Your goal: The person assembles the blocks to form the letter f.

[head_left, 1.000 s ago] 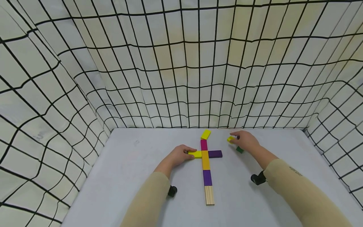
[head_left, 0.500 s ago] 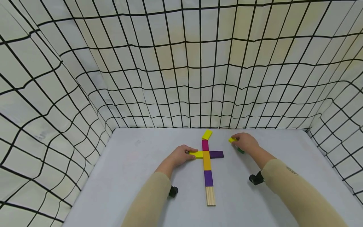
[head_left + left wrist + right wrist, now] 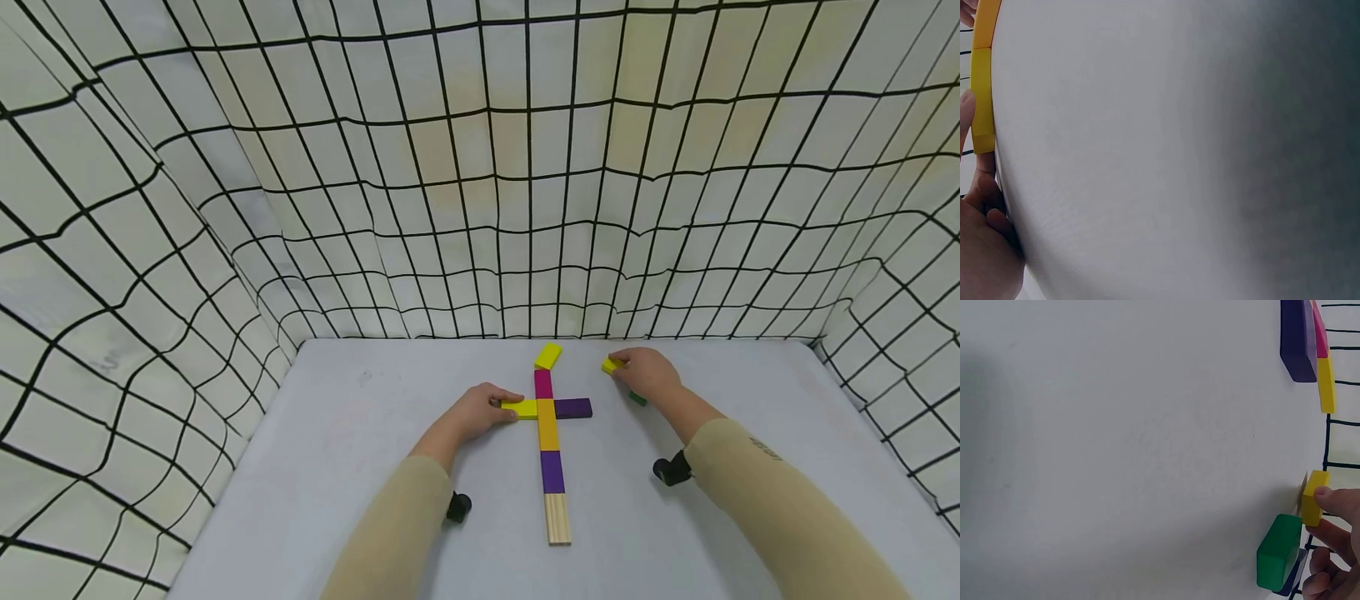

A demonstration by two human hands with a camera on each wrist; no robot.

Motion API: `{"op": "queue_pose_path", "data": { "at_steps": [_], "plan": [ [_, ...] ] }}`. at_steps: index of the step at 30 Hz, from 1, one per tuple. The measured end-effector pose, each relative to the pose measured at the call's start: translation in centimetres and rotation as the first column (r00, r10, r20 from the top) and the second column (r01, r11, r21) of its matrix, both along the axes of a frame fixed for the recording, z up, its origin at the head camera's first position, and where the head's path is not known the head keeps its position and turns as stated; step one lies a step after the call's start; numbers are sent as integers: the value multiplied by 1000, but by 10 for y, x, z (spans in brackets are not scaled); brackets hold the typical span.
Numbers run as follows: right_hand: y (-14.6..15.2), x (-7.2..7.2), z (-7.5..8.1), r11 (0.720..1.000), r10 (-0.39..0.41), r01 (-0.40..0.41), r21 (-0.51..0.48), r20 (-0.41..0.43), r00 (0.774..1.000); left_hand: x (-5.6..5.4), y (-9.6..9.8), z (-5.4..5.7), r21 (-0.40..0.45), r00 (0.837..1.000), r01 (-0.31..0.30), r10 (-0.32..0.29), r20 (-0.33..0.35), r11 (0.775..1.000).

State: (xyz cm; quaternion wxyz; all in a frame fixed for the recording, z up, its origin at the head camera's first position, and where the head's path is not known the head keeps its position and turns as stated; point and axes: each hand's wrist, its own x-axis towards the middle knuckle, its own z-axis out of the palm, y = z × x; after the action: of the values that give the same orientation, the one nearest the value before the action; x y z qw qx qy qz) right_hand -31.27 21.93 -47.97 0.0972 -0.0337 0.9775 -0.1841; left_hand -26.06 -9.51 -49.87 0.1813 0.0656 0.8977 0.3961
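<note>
My left hand (image 3: pixel 476 411) pinches a yellow wooden block (image 3: pixel 523 409) that forms the left arm of a flat cross of blocks. In the left wrist view, the thumb lies against this block (image 3: pixel 982 94), whose end touches an orange block (image 3: pixel 986 24). Off to the right, my right hand (image 3: pixel 649 373) holds another yellow block (image 3: pixel 609 365) between thumb and fingers. In the right wrist view, this block (image 3: pixel 1314 497) sits right beside a green block (image 3: pixel 1279 551). A dark block (image 3: pixel 1295 575) shows partly behind the green one.
The cross also has a purple block (image 3: pixel 573 407) as right arm, a pink block (image 3: pixel 543 384), a tilted yellow block (image 3: pixel 549 356) at the top, a second purple block (image 3: pixel 552 472) and bare-wood blocks (image 3: pixel 557 518). Black netting (image 3: pixel 495 225) surrounds the white table (image 3: pixel 337 467).
My right fingers have come together on the far-right yellow block, and that hand has shifted slightly left. More of the green block is covered. My left hand stays put.
</note>
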Motion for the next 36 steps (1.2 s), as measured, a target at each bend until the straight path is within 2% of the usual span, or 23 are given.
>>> {"op": "queue_pose_path", "data": {
  "at_steps": [8, 15, 25, 30, 33, 36],
  "plan": [
    [-15, -11, -5, 999, 47, -47, 7, -48, 998, 0, -1, 1, -1, 1000, -9, 9, 6, 1000],
    [-34, -16, -6, 999, 43, -42, 9, -50, 998, 0, -1, -2, 0, 1000, -26, 26, 1, 1000],
    [-43, -22, -16, 997, 69, -67, 25, -101, 992, 0, 1, -2, 3, 1000, -24, 24, 0, 1000],
    [-42, -21, -16, 997, 4, -10, -74, -85, 996, 0, 2, -1, 4, 1000, -21, 21, -4, 1000],
    [-40, -20, -16, 985, -58, 50, -163, -44, 997, 0, 1, -1, 3, 1000, -18, 18, 0, 1000],
    [-39, -20, -17, 977, -92, 85, -197, -24, 995, -1, 1, -2, 0, 1000, -21, 21, 3, 1000]
  ]
}}
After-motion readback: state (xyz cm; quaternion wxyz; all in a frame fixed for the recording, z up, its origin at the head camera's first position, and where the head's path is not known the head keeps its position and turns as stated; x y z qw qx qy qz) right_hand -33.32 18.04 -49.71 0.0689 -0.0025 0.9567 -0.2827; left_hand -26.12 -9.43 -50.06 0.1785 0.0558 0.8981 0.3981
